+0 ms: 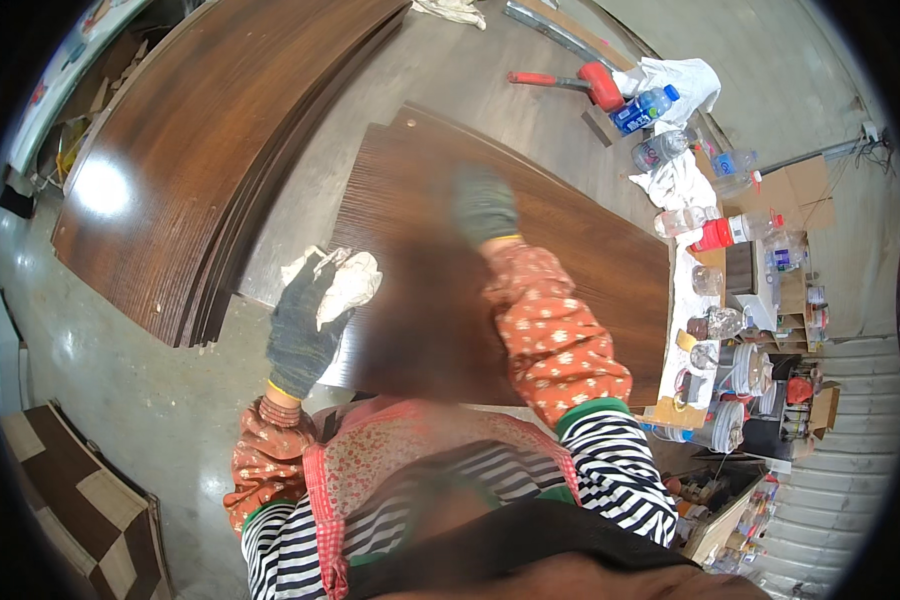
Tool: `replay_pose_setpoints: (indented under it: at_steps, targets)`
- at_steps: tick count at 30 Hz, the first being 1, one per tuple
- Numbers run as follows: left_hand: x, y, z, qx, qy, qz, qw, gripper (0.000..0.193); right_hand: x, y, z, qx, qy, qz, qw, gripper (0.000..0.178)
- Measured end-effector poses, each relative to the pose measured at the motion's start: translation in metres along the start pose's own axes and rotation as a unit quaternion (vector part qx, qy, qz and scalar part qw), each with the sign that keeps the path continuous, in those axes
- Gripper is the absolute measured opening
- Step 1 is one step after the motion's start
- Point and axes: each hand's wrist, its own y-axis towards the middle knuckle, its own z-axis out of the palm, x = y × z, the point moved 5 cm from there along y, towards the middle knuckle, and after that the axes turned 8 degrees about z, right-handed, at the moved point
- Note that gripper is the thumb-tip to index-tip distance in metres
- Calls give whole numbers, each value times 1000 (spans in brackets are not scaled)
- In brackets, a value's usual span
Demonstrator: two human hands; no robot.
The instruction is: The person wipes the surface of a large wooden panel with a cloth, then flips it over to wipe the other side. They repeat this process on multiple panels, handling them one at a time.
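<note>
The person's left hand point(305, 335), in a dark knitted glove, is at the left edge of a dark brown wood-grain panel point(590, 300), its fingers closed around a crumpled white cloth point(352, 285). The right hand point(486, 205), gloved alike, is over the far middle part of the panel. Motion blurs its fingers, so how far they are open, whether they touch the surface and whether they hold anything cannot be told.

A dark, out-of-focus smudge veils the middle of the panel's near part, hiding the grain there. A pale striped patch beside the panel's near left corner is hard to make out. The panel's far left corner shows plainly, with a small pale spot near it.

Left of the panel lies a stack of similar brown boards point(220, 130), cut off by the upper edge of the view. Grey bench top point(295, 195) runs as a strip between stack and panel, and widens beyond the panel's far edge. There, toward the right, lies a red mallet point(600, 88) beside a blue-labelled bottle point(645, 110). More clear bottles crowd along the panel's right side, leaving little room. Grey floor point(90, 310) shows beyond the panel's near left, with a brown-and-tan checkered object point(90, 490) farther out.
</note>
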Motion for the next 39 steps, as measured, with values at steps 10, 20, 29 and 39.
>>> replay_pose_setpoints:
  at_steps: [10,20,29,39]
  targets:
    - [2,0,-4,2,-52,-44,998,53,-25,-4,-5,22,-21,12,999,29]
    - [5,-1,-3,7,-55,-29,998,55,-67,-11,-8,29,-48,-15,998,27]
    - [13,-6,1,6,-48,-72,996,58,16,15,-8,10,-60,-162,985,23]
    - [9,-4,-3,-7,-22,-42,999,60,57,32,-4,24,-55,-192,980,23]
